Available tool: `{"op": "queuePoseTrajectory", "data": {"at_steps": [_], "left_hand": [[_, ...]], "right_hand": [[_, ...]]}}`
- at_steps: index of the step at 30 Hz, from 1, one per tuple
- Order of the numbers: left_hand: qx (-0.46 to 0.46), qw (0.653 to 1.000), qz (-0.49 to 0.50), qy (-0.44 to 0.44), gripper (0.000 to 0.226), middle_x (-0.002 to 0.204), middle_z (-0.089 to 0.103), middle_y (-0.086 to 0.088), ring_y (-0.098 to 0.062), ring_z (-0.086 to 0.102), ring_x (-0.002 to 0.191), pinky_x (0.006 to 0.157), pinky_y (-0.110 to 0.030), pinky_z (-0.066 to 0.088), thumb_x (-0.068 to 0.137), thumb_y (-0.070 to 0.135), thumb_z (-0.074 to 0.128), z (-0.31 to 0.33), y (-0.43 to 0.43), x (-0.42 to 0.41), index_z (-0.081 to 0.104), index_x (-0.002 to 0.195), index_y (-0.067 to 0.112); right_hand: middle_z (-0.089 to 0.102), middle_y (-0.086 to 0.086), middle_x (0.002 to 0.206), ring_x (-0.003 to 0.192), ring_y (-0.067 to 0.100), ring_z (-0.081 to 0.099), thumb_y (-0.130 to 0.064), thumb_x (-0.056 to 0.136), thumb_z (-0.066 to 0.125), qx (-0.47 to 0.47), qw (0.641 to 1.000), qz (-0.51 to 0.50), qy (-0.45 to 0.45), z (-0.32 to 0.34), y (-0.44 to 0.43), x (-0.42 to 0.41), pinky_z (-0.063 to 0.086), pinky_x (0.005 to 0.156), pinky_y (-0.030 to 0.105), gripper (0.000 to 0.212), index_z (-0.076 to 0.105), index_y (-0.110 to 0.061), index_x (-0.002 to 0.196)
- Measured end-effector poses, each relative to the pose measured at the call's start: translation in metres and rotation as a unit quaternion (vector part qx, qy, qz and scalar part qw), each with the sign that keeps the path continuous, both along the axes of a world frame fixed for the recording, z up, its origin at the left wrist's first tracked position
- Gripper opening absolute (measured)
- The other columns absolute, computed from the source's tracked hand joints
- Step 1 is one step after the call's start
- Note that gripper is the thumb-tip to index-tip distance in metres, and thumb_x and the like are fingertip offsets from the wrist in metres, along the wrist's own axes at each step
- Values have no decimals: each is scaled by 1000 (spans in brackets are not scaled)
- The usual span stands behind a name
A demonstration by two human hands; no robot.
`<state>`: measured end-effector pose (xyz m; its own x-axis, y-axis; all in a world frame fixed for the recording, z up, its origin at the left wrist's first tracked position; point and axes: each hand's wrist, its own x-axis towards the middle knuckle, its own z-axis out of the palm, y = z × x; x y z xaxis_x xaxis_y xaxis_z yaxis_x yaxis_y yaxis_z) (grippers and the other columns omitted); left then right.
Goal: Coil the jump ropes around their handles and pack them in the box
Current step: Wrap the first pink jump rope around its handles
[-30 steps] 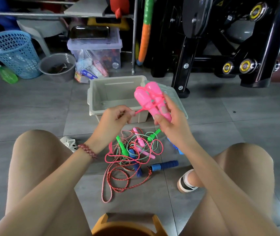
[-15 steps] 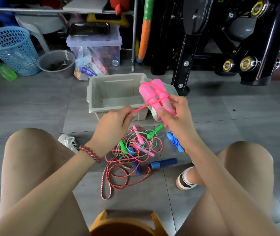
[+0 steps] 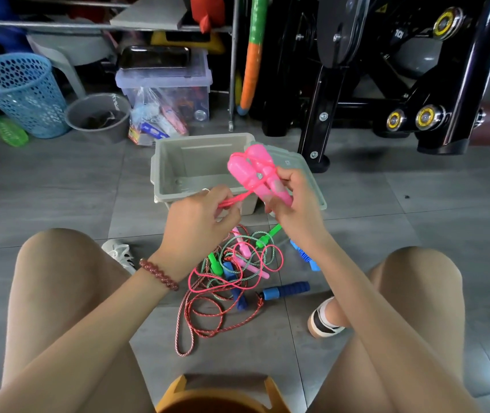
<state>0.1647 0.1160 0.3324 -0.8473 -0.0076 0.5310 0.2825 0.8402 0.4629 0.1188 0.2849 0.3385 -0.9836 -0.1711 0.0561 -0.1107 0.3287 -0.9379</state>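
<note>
The person sits with both knees apart and holds one jump rope above the floor [image 3: 59, 189]. The right hand [image 3: 295, 204] grips two pink handles [image 3: 252, 169] together, side by side, with their thick ends pointing up and away. A pink rope [image 3: 239, 199] is wound in some turns around these handles. One short piece of it runs tight to the left, where the left hand [image 3: 199, 216] pinches it between thumb and fingers. This hand has a bead bracelet [image 3: 158, 274] on the wrist.

Just behind the hands, a grey box [image 3: 175, 171] stands open on the floor. A lid [image 3: 307, 171] of the same colour is at its right side, partly hidden by the right hand.

Near the person, between the knees, the other ropes lie in a loose pile [image 3: 222, 281]: red, green and pink cords are mixed together. A green handle [image 3: 267, 235] sticks out at the far side of the pile, and a blue handle [image 3: 285, 290] lies at its right edge. An orange stool [image 3: 222, 394] shows at the bottom edge.

Far left there are a blue basket [image 3: 20, 90], a green bottle [image 3: 8, 131], a grey bucket [image 3: 97, 114] and a clear bin [image 3: 166, 84]. A black machine [image 3: 386, 70] fills the far right.
</note>
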Motion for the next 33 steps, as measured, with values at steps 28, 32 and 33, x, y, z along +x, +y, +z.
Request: {"op": "queuePoseTrajectory", "data": {"at_steps": [28,32,33], "left_hand": [[170,979,-26,111,38,101,56,26,-18,45,108,97,-20,34,78,2,64,1,8,-6,41,50,11],[160,979,-52,118,37,100,63,15,-17,44,110,98,-22,34,79,3,65,5,4,-9,42,54,18],[159,978,-63,121,36,100,65,10,-19,45,111,98,-23,34,80,3,65,5,3,-9,44,58,22]], "right_hand": [[65,0,93,73,17,60,-22,92,60,176,959,204,87,8,3,22,50,67,39,48,37,-33,133],[59,-23,97,84,3,62,-25,97,53,138,960,243,29,7,9,22,48,78,25,53,26,-35,141],[59,-21,101,89,1,62,-27,96,53,128,961,242,25,7,9,22,48,82,25,52,26,-34,140]]}}
